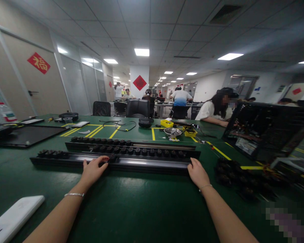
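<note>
A long black rail [147, 163] lies across the green table [131, 206] in front of me, with several small black round parts [142, 151] seated along its back edge. My left hand [93, 169] rests on the rail's near edge left of the middle, fingers curled onto it. My right hand [198, 173] touches the rail's right end, fingers over the edge. Behind it lies a second, shorter black rail [131, 145], also lined with round parts.
A pile of loose black parts [240, 184] lies at the right, beside an open computer case [268, 131]. A white flat object [12, 217] lies near left. A metal bowl [172, 132] and yellow box [166, 123] stand further back. A seated person [215, 109] works at far right.
</note>
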Tool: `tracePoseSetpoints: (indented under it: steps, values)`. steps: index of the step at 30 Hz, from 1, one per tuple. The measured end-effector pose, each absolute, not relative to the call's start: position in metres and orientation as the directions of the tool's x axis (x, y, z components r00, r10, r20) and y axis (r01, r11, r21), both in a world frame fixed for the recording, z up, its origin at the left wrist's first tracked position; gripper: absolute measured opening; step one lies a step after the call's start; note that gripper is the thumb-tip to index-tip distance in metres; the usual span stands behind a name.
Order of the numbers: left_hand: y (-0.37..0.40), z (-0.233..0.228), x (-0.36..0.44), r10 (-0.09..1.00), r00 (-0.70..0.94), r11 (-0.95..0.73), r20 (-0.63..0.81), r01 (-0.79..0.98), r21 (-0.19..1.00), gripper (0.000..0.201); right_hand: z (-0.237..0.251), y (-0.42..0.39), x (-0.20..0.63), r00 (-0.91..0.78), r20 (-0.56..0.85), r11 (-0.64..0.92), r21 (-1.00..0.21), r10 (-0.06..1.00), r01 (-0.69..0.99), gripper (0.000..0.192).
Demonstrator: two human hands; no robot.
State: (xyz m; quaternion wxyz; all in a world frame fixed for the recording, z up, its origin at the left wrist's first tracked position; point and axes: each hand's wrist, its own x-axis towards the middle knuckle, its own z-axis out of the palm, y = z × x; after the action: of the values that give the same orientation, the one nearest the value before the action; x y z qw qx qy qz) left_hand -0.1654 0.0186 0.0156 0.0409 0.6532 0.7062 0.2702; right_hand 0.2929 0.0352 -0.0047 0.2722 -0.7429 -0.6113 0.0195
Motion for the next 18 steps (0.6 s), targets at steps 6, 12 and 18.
tracePoseSetpoints:
  steps: [6, 12, 18]
  values:
    - [0.0175, 0.0172, -0.1633, 0.947, -0.132, -0.008, 0.292, 0.901, 0.435, 0.033, -0.0061, 0.0364, 0.294, 0.258, 0.299, -0.112, -0.428, 0.919, 0.897, 0.052]
    - [0.0161, 0.0195, -0.161, 0.949, -0.127, -0.01, 0.289, 0.904, 0.428, 0.032, -0.0027, 0.0351, 0.2924, 0.257, 0.269, -0.121, -0.435, 0.928, 0.892, 0.055]
    - [0.0163, 0.0181, -0.161, 0.951, -0.119, -0.019, 0.284, 0.897, 0.441, 0.035, -0.0019, 0.0344, 0.2924, 0.258, 0.264, -0.124, -0.435, 0.929, 0.892, 0.055]
